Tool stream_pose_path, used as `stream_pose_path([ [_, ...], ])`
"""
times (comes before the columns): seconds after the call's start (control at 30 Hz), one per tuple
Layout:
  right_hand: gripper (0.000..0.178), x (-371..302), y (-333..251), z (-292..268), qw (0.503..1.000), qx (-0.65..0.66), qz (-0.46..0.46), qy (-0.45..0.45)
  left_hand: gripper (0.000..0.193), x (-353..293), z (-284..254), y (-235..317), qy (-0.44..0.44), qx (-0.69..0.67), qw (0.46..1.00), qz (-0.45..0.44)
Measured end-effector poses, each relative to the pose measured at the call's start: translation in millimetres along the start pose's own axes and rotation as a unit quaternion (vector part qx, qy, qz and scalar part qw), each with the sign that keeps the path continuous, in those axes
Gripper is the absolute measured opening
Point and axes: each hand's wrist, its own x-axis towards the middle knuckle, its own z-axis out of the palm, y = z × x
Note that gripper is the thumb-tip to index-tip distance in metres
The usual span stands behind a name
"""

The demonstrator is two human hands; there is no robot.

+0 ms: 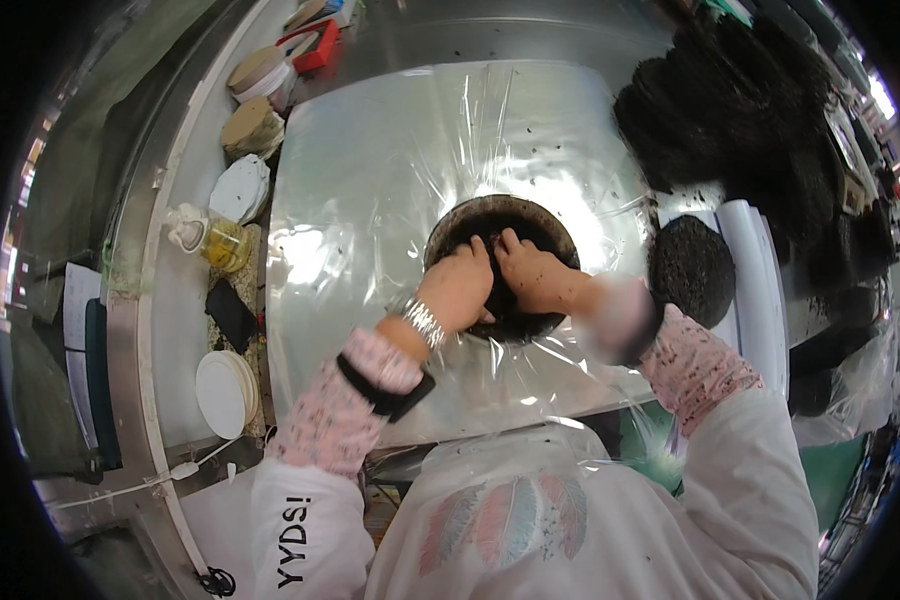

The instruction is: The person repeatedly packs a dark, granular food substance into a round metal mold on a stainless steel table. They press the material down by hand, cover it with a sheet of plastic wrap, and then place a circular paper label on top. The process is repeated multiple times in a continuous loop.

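A round, dark-rimmed pan [544, 213] rests on a board under clear plastic film, with dark clumpy material [505, 300] inside. Both of my hands reach into it. My left hand [460, 285] comes in over the left side, a metal watch band on its wrist, its fingers bent down into the dark stuff. From the right, my right hand [532, 272] dips in close beside it, fingertips pressed into the same material. Shadow and the hands themselves hide what exactly the fingertips pinch.
A black, rough round cake [690, 270] lies right of the pan, beside rolled white sheets [755, 290]. Big stacks of black fibrous sheets [730, 100] fill the far right. Along the left ledge stand a bottle of yellow liquid [220, 243], white round discs [225, 392] and a red box [315, 45].
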Motion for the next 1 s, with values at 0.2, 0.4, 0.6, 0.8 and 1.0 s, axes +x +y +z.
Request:
stream_pose_path([
  [0.2, 0.077, -32.0, -11.9, 11.1, 0.999, 0.025, 0.023, 0.010, 0.020, -26.0, 3.4, 39.4, -0.057, -0.082, 0.982, 0.162],
  [0.4, 0.075, -30.2, -11.9, 15.8, 0.999, 0.035, 0.032, 0.017, 0.020, -10.5, 15.1, 38.6, -0.118, -0.072, 0.980, 0.144],
  [0.6, 0.076, -32.0, -17.4, 11.9, 0.998, 0.041, 0.045, 0.005, 0.014, -3.3, 11.6, 23.5, -0.147, -0.114, 0.974, 0.131],
  [0.8, 0.078, -33.8, -17.4, 9.5, 0.997, 0.056, 0.048, -0.003, 0.015, -6.5, 20.1, 32.0, -0.093, -0.089, 0.981, 0.143],
  [1.0, 0.079, -32.3, -17.4, 5.5, 0.996, 0.057, 0.060, -0.026, 0.013, -5.2, 15.1, 31.1, -0.091, -0.109, 0.981, 0.131],
])
